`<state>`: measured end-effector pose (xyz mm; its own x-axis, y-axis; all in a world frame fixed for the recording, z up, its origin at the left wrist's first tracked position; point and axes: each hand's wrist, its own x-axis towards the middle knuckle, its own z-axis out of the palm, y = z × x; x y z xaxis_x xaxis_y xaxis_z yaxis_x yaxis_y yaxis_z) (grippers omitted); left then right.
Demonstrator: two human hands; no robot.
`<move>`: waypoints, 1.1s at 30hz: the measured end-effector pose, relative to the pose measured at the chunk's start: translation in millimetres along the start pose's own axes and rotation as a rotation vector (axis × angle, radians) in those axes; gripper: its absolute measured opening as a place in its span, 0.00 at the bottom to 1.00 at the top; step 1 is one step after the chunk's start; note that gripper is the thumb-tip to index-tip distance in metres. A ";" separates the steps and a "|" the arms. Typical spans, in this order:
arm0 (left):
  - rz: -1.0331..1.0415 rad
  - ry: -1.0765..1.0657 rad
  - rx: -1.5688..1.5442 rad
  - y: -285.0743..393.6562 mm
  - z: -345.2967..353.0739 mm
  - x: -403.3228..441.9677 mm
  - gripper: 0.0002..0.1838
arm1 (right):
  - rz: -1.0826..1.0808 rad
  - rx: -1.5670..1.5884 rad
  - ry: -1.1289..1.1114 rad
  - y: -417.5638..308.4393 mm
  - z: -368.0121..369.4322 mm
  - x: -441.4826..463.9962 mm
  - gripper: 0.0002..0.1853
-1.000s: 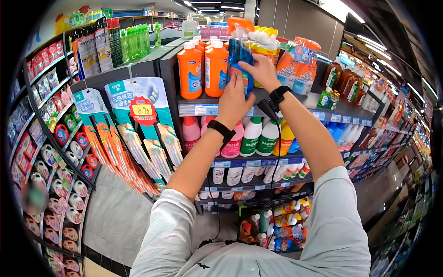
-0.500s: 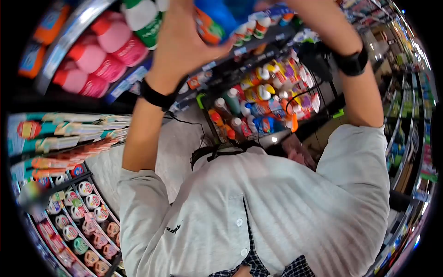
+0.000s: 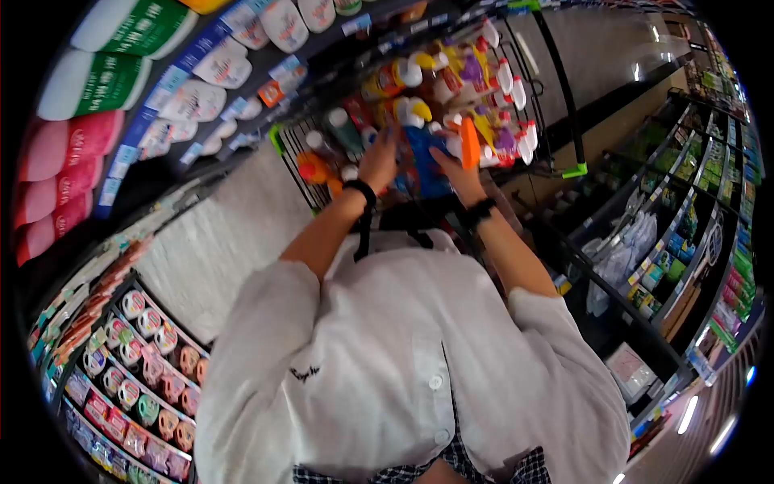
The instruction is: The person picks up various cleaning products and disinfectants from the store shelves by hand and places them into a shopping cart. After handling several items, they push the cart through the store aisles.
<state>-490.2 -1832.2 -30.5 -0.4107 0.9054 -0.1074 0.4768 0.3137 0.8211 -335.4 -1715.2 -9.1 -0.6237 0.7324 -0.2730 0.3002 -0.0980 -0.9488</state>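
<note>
My left hand [image 3: 377,164] and my right hand [image 3: 459,175] are both down at a wire shopping cart [image 3: 292,161]. Between them is a blue container [image 3: 424,165], blurred, with my fingers closed on its left and right sides. Its exact kind is hard to make out. Close by my right fingers stands an orange spray-like top [image 3: 469,143]. Around the hands the cart holds several bottles, among them a dark green bottle [image 3: 344,129], an orange bottle [image 3: 310,168] and yellow-and-white bottles [image 3: 391,78].
Shelves at upper left carry pink bottles [image 3: 68,149], green-and-white bottles [image 3: 101,85] and white bottles [image 3: 193,101]. Tubs [image 3: 149,323] fill a rack at lower left. On the right, a long shelf [image 3: 645,266] holds plastic-wrapped goods. Pale floor [image 3: 218,234] shows left of the cart.
Both hands have come down from the upper shelf to the cart, with a blue container between them. The view has turned, bringing more of the cart and the right-hand shelf into sight.
</note>
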 end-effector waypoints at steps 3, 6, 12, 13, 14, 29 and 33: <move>-0.296 -0.124 -0.174 -32.2 32.5 -1.5 0.41 | 0.104 0.005 -0.032 20.6 7.5 -4.2 0.24; -0.488 -0.193 -0.174 -51.7 54.6 -0.4 0.45 | 0.083 -0.054 -0.011 57.8 12.7 9.3 0.28; -0.444 -0.191 -0.351 -66.0 61.8 -4.0 0.47 | 0.263 0.157 -0.017 45.5 13.6 8.0 0.27; -0.525 -0.255 -0.338 -67.3 60.6 -1.4 0.47 | 0.354 0.266 0.006 42.8 11.6 6.8 0.26; -0.606 -0.320 -0.324 -68.8 58.3 0.7 0.47 | 0.444 0.376 0.029 39.4 10.0 4.6 0.25; -0.395 -0.319 -0.407 -105.7 -55.6 -51.1 0.23 | 0.158 -0.534 -0.207 -4.4 -5.2 -63.7 0.15; -0.279 -0.025 -0.522 -144.5 -118.0 -101.2 0.18 | 0.206 -0.693 -0.356 -63.6 -7.3 -95.4 0.15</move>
<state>-609.3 -2002.9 -72.2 -0.4440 0.8175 -0.3669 -0.0949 0.3642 0.9265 -289.7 -1773.9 78.5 -0.6647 0.4755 -0.5763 0.7407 0.3185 -0.5915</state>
